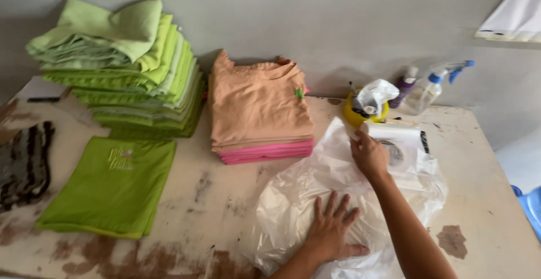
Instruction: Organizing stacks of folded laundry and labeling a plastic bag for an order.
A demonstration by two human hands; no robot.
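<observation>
— How is the left hand (332,229) held?
— Flat, fingers (338,206) spread and released, pressed on the clear plastic bag (293,200) on the bench (220,200).
— And the right hand (369,155)?
— Extended further up the bag; its fingers seemingly pinch the edge.

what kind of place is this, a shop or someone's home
Most likely a small garment packing or finishing workroom. Stacks of folded green shirts and peach and pink shirts sit on a worn table, both hands press on clear plastic bags, and a spray bottle stands by the wall.
</observation>
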